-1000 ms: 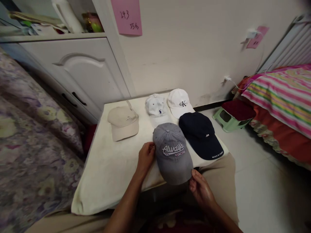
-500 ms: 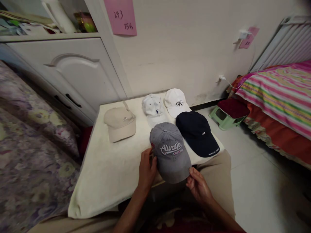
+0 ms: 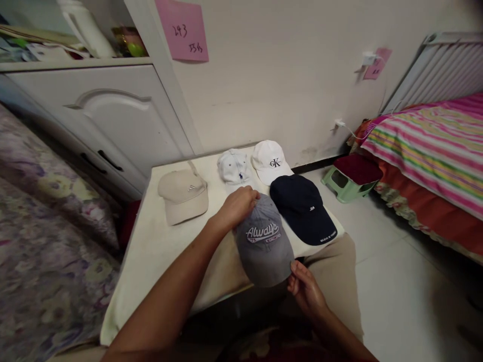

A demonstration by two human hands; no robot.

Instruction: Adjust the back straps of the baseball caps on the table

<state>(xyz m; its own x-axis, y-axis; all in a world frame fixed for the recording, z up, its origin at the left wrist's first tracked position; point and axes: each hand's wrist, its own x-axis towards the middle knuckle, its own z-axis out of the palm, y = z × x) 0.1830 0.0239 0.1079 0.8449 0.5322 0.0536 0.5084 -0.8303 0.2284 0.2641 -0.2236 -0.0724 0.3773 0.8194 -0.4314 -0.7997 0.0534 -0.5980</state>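
Cream tabletop (image 3: 160, 256), grey cap (image 3: 264, 251) between hands (image 3: 240, 203) (image 3: 307, 289)

Left hand (image 3: 241, 203) beyond right hand (image 3: 306, 287)

Five caps (image 3: 266, 256), two pink paper notes (image 3: 183, 32), two black handles (image 3: 110, 161), one green stool (image 3: 354, 173)

Loose tan trousers (image 3: 334, 269) and a dark red garment (image 3: 264, 347) with pale patterning are worn, the left hand (image 3: 240, 203) and right hand (image 3: 306, 286) bare.
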